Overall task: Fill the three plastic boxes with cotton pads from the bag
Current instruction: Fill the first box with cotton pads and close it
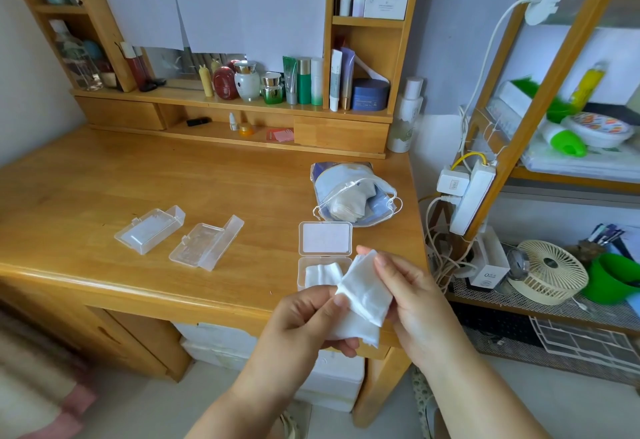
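Both hands hold a small stack of white cotton pads (363, 294) just above the desk's front edge. My left hand (304, 317) pinches the stack's lower left corner; my right hand (412, 296) grips its right side. Behind them an open clear plastic box (323, 248) stands with its lid up and white pads inside. Two more clear boxes lie open at mid-desk, one (149, 229) on the left and one (206, 242) beside it, with no pads visible in them. The drawstring bag (353, 196) of pads lies open behind the near box.
The wooden desk (104, 189) carries a shelf unit of cosmetic bottles and jars (277, 85) along the back. To the right stands a wooden rack with a power strip (471, 196), cables, a small fan (550, 272) and a green tub.
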Demonstrator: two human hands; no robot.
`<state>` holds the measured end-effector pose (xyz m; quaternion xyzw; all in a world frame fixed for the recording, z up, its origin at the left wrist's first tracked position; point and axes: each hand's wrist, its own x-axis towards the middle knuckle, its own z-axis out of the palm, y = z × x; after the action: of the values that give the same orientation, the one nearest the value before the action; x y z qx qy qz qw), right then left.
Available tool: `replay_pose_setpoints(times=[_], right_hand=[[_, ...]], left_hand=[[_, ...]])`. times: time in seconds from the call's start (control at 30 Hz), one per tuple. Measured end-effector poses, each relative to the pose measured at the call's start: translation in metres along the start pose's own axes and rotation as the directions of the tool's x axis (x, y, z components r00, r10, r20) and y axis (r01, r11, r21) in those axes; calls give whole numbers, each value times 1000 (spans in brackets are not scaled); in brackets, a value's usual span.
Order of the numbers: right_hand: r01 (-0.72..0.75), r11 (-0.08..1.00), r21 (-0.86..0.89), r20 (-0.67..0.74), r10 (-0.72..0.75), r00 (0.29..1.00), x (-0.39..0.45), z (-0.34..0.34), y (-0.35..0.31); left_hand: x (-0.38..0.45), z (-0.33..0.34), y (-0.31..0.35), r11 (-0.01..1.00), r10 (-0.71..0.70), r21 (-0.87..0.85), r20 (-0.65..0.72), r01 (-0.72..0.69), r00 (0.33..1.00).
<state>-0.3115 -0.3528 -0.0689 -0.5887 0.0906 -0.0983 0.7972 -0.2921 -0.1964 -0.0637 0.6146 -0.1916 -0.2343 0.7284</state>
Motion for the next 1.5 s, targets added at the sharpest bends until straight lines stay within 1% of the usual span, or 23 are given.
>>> replay_pose_setpoints(times=[0.1,0.17,0.23,0.27,0.3,0.37,0.4,0.43,0.5,0.57,0.7,0.87,0.93,1.0,1.03,1.1,1.17,1.23,1.33,1.4,1.43,1.47,1.5], right_hand=[[25,995,100,-45,-20,999,0,0,2],[-27,982,188,-6,29,1000,1,-2,0],[-164,933,321,108,136,985,1,-6,-4],[-226,901,371,184,167,969,2,-8,-7],[-264,879,397,269,164,949,1,-11,-11],[-268,888,373,381,117,917,0,-14,-18],[-245,912,330,385,107,917,1,-14,-20],[-226,936,269,360,120,925,1,-14,-21],[-200,970,137,255,161,954,2,-11,-20],[-159,986,42,170,149,974,2,-7,-19],[-87,996,14,69,86,994,0,-3,-16],[-10,1000,-5,32,10,999,1,-2,-14],[32,998,-55,39,-29,999,1,-1,-14],[72,988,-135,45,-67,997,1,-1,-13],[89,981,-175,43,-83,996,1,0,-13],[113,967,-229,44,-105,993,1,0,-10],[90,971,-223,4,-92,996,1,0,-8],[20,977,-210,-33,-28,999,2,-4,-9],[-85,942,-323,73,115,991,-1,-9,-12],[-107,928,-356,98,151,984,-1,-10,-10],[-127,932,-338,71,160,985,0,-10,-7],[-162,948,-276,42,180,983,0,-10,-4],[-215,965,-147,25,221,975,0,-9,-2]], left_hand=[[0,1,0,999,-13,-47,-7,13,1000],[0,3,1,999,-11,-46,3,11,1000],[1,3,2,1000,-5,-26,0,5,1000],[0,3,3,1000,1,-8,-6,-1,1000],[0,3,4,1000,11,15,-11,-10,1000],[0,3,4,996,45,81,-9,-44,999],[0,3,4,991,65,117,0,-64,998],[-1,3,5,985,84,147,11,-85,996],[-1,4,6,975,116,189,30,-120,993],[-1,4,7,965,140,219,31,-144,990],[-2,6,6,962,161,223,9,-159,987],[-4,8,6,970,143,198,-5,-139,990],[-5,10,8,985,114,133,-32,-109,993],[-4,12,8,998,50,53,-98,-45,994],[-3,12,7,999,25,44,-126,-20,992],[1,13,6,994,7,108,-170,11,985],[4,12,3,977,21,211,-189,20,982],[5,8,0,952,41,305,-190,20,981],[5,2,-4,909,89,418,-172,-9,981],[4,-2,-7,889,128,458,-192,-27,973],[3,-4,-9,885,149,464,-219,-31,964],[2,-6,-11,887,161,460,-249,-30,955],[0,-7,-12,894,166,448,-271,-28,948]])
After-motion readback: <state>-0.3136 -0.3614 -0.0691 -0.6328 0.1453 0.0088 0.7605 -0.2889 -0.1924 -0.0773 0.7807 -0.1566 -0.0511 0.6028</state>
